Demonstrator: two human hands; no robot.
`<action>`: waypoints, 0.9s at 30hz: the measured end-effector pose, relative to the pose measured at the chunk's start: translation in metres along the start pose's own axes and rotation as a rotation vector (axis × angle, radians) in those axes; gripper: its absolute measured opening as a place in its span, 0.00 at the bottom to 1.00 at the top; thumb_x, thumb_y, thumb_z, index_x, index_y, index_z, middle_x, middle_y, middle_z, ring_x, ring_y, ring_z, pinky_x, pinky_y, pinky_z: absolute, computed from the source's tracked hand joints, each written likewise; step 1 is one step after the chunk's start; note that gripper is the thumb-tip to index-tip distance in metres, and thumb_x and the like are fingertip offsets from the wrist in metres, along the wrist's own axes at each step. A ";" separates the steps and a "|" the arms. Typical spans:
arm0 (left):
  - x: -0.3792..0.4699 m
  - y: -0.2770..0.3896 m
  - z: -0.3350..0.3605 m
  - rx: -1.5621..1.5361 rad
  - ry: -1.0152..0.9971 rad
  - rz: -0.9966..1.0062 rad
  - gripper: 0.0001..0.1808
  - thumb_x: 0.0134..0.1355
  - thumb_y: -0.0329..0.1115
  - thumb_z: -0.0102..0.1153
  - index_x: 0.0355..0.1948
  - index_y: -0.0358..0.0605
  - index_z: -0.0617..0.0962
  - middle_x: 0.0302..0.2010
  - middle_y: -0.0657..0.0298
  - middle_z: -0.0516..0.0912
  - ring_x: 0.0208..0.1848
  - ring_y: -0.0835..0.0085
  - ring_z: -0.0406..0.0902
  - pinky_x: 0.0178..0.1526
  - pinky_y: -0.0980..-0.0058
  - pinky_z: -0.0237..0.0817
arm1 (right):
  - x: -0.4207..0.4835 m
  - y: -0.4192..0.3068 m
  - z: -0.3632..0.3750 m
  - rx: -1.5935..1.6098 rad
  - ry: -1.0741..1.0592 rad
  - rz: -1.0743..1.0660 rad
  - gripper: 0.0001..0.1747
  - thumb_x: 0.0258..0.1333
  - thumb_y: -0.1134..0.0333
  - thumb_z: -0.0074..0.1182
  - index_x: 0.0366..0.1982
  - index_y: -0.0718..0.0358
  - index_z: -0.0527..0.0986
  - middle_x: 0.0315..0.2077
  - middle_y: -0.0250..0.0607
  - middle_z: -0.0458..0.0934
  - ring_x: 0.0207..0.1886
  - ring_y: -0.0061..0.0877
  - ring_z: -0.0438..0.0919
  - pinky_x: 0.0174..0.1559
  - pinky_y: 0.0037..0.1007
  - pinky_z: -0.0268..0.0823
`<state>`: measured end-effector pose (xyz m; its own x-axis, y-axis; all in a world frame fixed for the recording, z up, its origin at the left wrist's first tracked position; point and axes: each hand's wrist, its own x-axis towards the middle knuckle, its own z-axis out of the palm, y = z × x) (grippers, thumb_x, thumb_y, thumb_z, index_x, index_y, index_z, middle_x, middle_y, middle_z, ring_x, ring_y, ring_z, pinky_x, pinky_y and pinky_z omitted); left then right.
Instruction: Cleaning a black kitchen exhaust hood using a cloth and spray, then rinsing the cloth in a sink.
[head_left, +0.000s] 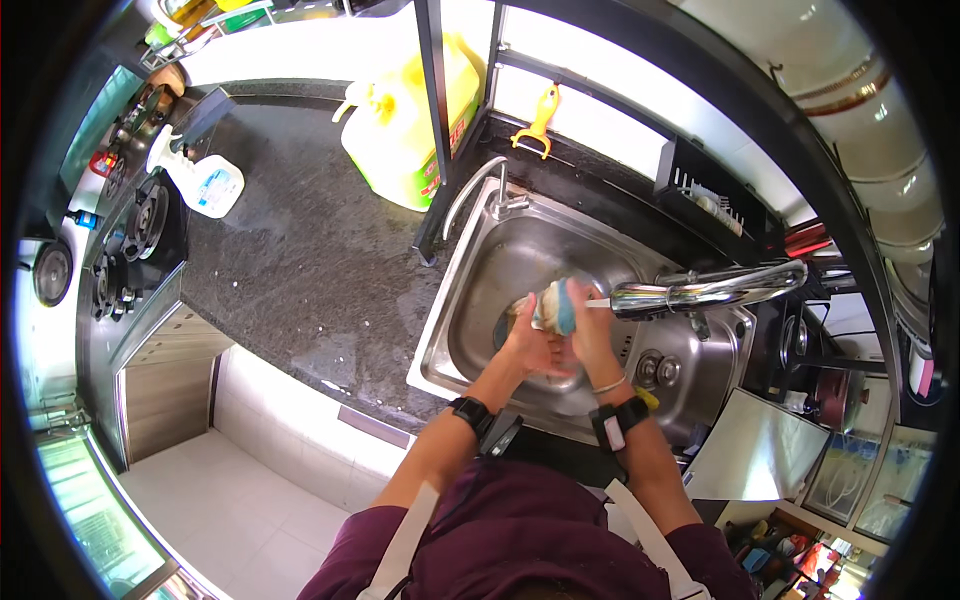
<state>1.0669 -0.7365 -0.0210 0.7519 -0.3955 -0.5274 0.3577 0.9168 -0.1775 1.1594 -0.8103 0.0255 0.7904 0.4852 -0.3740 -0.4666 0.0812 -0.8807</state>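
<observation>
Both my hands are over the left basin of a stainless steel double sink (480, 255), around a wet blue and cream cloth (556, 307). On the cloth's left side is my left hand (529, 345), its thumb up along the edge. My right hand (590, 319) presses on the cloth from the right and is blurred. Just right of it is the spout end of a chrome faucet (645, 300), with a pale stream or nozzle reaching my right hand. The lower fingers overlap beneath the cloth, so their exact grip is partly hidden.
A thin curved tap (499, 195) rises at the sink's back left corner. Left on the dark stone counter (300, 247) stand a large yellow-green jug (405, 127) and a white spray bottle (214, 186). A yellow peeler (541, 124) hangs behind the sink; black shelf posts frame the area.
</observation>
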 end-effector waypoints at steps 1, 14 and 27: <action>0.009 0.003 -0.003 -0.005 -0.004 0.006 0.43 0.52 0.71 0.47 0.46 0.37 0.73 0.45 0.49 0.77 0.46 0.55 0.75 0.47 0.51 0.67 | -0.013 -0.002 0.008 -0.117 -0.018 -0.047 0.12 0.53 0.63 0.60 0.26 0.59 0.69 0.27 0.29 0.74 0.30 0.15 0.72 0.32 0.20 0.65; 0.030 -0.012 -0.033 -0.077 0.018 0.464 0.18 0.64 0.42 0.39 0.46 0.43 0.73 0.45 0.55 0.78 0.49 0.61 0.75 0.51 0.57 0.68 | 0.004 0.059 -0.007 -0.941 0.042 -0.695 0.13 0.51 0.65 0.55 0.22 0.65 0.66 0.27 0.49 0.72 0.33 0.41 0.71 0.36 0.40 0.62; 0.014 0.015 -0.092 -0.211 -0.320 0.426 0.17 0.65 0.42 0.38 0.43 0.43 0.74 0.38 0.60 0.79 0.41 0.65 0.77 0.46 0.61 0.69 | -0.038 0.066 0.036 -0.735 -0.128 -0.637 0.10 0.50 0.68 0.52 0.23 0.67 0.68 0.29 0.52 0.72 0.36 0.45 0.71 0.38 0.42 0.63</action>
<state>1.0321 -0.7233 -0.1079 0.9475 0.0443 -0.3168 -0.1070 0.9772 -0.1833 1.0845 -0.7925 -0.0077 0.7391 0.6332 0.2297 0.4298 -0.1808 -0.8846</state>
